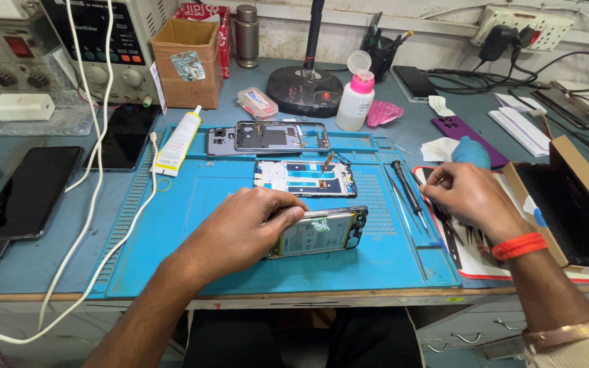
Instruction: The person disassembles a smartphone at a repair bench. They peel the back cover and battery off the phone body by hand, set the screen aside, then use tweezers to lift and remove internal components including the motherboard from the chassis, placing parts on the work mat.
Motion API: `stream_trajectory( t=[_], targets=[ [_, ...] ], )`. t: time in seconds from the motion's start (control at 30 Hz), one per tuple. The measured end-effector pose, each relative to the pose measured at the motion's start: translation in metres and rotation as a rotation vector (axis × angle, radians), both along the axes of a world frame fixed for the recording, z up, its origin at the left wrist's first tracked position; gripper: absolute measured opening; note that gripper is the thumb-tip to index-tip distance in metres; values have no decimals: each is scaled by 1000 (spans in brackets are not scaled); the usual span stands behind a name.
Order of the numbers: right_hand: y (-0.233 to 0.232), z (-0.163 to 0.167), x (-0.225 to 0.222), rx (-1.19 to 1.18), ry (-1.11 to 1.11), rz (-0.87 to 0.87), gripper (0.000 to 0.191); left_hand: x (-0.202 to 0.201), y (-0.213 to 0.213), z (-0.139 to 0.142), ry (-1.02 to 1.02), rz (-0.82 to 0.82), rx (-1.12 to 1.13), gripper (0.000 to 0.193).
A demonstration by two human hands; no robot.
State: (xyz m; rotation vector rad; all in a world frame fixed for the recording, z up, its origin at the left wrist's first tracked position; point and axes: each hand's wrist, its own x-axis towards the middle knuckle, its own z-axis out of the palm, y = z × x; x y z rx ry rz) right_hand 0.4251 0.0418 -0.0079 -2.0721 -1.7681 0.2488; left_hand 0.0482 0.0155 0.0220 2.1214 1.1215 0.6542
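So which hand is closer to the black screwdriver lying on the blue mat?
Right. The right hand is just right of the black screwdriver, almost touching it, while the left hand rests on the opened phone further left.

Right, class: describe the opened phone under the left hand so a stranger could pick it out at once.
Start at the blue work mat on the bench. Near its front edge the left hand presses on an opened phone. Unlike the two stripped frames lying behind it, it shows a pale battery inside a dark rim.
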Motion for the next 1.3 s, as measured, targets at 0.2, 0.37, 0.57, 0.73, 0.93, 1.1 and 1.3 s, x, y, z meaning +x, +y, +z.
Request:
stream_trajectory(
  t=[0.2, 0.37, 0.57, 0.73, 0.93, 1.1, 1.3],
  targets=[
    [-28, 9, -41, 218, 200, 111, 28, -2, 11, -11, -139, -68, 207, 30],
    [-55, -1, -93, 74, 786, 227, 34, -12, 25, -25, -534, 86, -421, 32],
    [-58, -17, -146, -124, 1230, 449, 55, 5, 15, -57, -1264, 119, -583, 27],
    [-49, -26, -157, -92, 1193, 483, 60, 18, -14, -71, -1510, 154, -682, 38],
    [-47, -31, -154, -280, 1224, 518, 57, 17, -26, -72, -1557, 65, -672, 70],
    [-48, -24, -164, -203, 969, 480, 39, 16, -24, -82, -1597, -64, -773, 82],
    [-50, -15, -176, -65, 648, 421, 23, 16, -22, -90, -1550, 47, -793, 76]
  ],
)
